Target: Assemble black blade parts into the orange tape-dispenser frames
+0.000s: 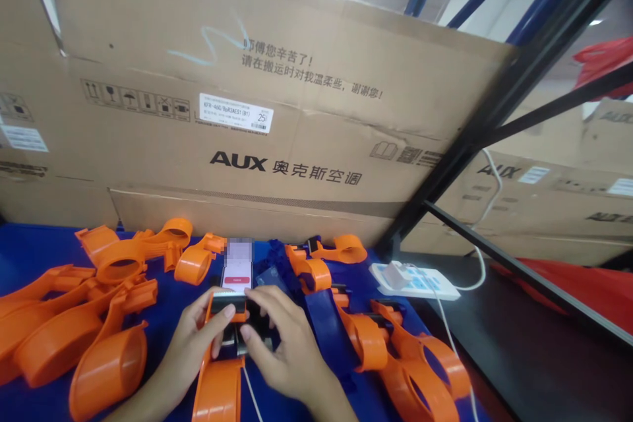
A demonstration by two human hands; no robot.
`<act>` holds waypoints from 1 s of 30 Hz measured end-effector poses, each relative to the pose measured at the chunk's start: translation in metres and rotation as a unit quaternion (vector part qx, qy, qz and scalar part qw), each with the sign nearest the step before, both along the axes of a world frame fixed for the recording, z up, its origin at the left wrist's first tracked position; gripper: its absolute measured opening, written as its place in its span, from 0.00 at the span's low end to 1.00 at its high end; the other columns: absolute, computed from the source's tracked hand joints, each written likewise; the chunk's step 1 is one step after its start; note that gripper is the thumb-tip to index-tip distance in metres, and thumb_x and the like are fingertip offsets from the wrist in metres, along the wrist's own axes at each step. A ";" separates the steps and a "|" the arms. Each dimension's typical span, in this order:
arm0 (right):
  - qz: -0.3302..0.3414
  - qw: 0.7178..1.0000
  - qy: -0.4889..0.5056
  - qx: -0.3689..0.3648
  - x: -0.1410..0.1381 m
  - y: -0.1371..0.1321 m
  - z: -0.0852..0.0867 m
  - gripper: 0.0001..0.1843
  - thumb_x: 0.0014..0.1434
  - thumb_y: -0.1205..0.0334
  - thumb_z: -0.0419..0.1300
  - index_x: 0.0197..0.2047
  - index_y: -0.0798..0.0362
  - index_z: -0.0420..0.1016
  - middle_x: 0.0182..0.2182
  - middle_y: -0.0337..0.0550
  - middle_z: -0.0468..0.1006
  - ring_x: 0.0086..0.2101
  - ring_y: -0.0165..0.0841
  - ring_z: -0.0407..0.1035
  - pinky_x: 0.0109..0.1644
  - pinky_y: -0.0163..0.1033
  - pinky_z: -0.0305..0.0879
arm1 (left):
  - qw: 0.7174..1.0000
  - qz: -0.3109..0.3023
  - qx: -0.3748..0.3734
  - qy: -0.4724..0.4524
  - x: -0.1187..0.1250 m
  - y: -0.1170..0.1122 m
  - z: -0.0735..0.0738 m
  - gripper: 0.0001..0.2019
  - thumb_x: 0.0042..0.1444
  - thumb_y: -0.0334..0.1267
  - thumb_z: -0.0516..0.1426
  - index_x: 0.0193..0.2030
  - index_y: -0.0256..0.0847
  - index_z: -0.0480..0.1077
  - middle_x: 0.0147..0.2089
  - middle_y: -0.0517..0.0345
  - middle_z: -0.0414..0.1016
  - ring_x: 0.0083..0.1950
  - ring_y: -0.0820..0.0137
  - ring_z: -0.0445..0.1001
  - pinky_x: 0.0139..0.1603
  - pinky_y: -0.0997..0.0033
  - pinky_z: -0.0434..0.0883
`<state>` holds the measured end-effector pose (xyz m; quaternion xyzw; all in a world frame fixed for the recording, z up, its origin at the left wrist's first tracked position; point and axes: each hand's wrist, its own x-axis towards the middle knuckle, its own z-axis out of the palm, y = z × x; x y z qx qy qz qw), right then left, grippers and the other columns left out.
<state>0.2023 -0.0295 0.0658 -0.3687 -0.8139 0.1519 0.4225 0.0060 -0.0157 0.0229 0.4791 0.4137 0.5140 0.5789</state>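
An orange tape dispenser (217, 389) with a black piece and a pale toothed strip at its head stands upright between my hands. My left hand (195, 339) is closed round its head, the thumb lying across the black piece. On the other side, my right hand (287, 343) is curled, with its index fingertip touching the right end of the toothed strip and its thumb beside the head. Just behind lies a phone (237, 273) with a lit screen. Some dark and metallic parts under my fingers are partly hidden.
Several orange dispenser frames (109, 362) are heaped at left; more dispensers with black parts (420, 369) lie at right. Dark blue pieces (326, 323) sit between. A power strip (415, 280) with cables is beside the rack post (445, 165). Large cartons (297, 112) stand behind.
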 end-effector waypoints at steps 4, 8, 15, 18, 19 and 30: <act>-0.012 1.000 -0.013 -0.007 -0.002 0.001 -0.003 0.26 0.64 0.60 0.65 0.65 0.49 0.71 0.54 0.51 0.79 0.49 0.42 0.77 0.46 0.43 0.81 | 1.000 0.002 -0.012 -0.014 0.001 -0.001 0.004 0.14 0.60 0.48 0.66 0.46 0.41 0.77 0.19 0.68 0.64 0.19 0.78 0.58 0.22 0.78 0.61; -0.012 1.000 -0.004 0.002 -0.004 0.003 -0.006 0.25 0.67 0.62 0.63 0.65 0.47 0.71 0.52 0.50 0.79 0.48 0.40 0.77 0.48 0.43 0.80 | 1.000 -0.007 0.008 0.001 0.003 -0.004 0.007 0.13 0.61 0.47 0.65 0.45 0.40 0.78 0.20 0.67 0.66 0.19 0.78 0.58 0.22 0.78 0.60; -0.026 0.999 0.032 0.015 -0.005 0.003 -0.007 0.17 0.69 0.66 0.60 0.60 0.46 0.77 0.50 0.48 0.79 0.45 0.37 0.77 0.48 0.42 0.78 | 0.999 -0.001 -0.005 -0.042 0.001 -0.005 0.005 0.13 0.63 0.49 0.64 0.42 0.40 0.76 0.19 0.68 0.65 0.19 0.79 0.58 0.24 0.80 0.59; -0.074 0.996 0.051 0.008 0.003 0.005 -0.004 0.16 0.70 0.66 0.60 0.58 0.47 0.76 0.49 0.47 0.80 0.44 0.38 0.77 0.50 0.43 0.77 | 0.990 0.013 -0.046 -0.133 -0.005 0.001 0.010 0.16 0.64 0.52 0.61 0.40 0.38 0.76 0.15 0.66 0.64 0.18 0.77 0.59 0.23 0.78 0.60; -0.093 0.994 0.050 0.006 0.006 0.007 -0.003 0.14 0.70 0.66 0.60 0.57 0.47 0.76 0.49 0.47 0.80 0.45 0.38 0.76 0.50 0.43 0.77 | 0.985 0.011 -0.057 -0.162 -0.008 0.003 0.012 0.18 0.63 0.53 0.61 0.40 0.38 0.76 0.15 0.66 0.64 0.18 0.76 0.60 0.22 0.77 0.60; -0.087 0.984 -0.152 -0.040 0.010 0.010 -0.003 0.12 0.68 0.64 0.61 0.54 0.47 0.79 0.45 0.47 0.75 0.46 0.43 0.70 0.53 0.52 0.67 | 0.976 -0.012 -0.067 -0.207 -0.012 -0.001 0.015 0.19 0.66 0.51 0.58 0.34 0.36 0.75 0.17 0.61 0.65 0.20 0.73 0.61 0.22 0.76 0.60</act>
